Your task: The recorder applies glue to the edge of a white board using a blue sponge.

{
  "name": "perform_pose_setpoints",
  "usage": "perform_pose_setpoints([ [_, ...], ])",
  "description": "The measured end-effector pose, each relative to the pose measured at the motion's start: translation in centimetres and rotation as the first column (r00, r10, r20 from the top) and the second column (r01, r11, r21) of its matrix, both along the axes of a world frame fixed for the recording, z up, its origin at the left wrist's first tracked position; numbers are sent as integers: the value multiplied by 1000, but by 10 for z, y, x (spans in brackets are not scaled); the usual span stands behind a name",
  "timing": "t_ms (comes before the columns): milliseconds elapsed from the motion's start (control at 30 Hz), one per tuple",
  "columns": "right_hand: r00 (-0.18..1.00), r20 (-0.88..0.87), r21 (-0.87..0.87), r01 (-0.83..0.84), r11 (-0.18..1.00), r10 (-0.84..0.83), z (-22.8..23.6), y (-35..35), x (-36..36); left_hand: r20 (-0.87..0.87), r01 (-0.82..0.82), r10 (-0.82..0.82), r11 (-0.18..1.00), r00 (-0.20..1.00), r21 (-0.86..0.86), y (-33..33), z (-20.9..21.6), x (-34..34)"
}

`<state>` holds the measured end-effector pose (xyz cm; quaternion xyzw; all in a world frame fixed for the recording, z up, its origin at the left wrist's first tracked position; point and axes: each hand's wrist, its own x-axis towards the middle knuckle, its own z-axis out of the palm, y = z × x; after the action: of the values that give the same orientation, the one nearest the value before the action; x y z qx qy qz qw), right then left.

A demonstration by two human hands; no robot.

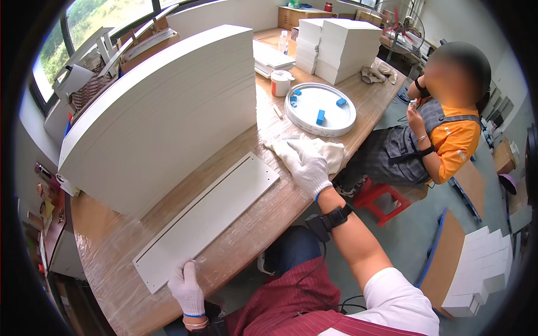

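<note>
A long white board (pixel 207 215) with a dark groove along one long side and small holes at its ends lies slantwise on the wooden table. My left hand (pixel 186 288), in a white glove, grips the board's near edge at its lower end. Beyond the board's far end, my right hand (pixel 307 168), gloved too, is closed on a crumpled white cloth (pixel 330 154); its fingertips are partly lost against the cloth. A round white tray (pixel 305 115) holding several blue blocks (pixel 320 117) sits just past the right hand.
A tall stack of white boards (pixel 162 123) stands along the board's left. Behind the tray are a white tub (pixel 281 83), a bottle (pixel 283 42) and more white stacks (pixel 347 50). A person in orange (pixel 457 140) sits at the right near a red stool (pixel 381 199). Plastic film covers the tabletop.
</note>
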<state>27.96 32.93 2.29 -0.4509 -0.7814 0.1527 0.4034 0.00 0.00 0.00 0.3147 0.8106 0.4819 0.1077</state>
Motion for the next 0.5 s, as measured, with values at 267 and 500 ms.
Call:
perform_pose_setpoints([
  [267,861,505,46,43,998,-61,-58,66,43,-543,-572,363,770,757,-283,-43,-60,-94],
  [500,827,556,-176,214,961,-83,-24,140,7,-549,-501,285,814,786,-294,-44,-57,-88],
])
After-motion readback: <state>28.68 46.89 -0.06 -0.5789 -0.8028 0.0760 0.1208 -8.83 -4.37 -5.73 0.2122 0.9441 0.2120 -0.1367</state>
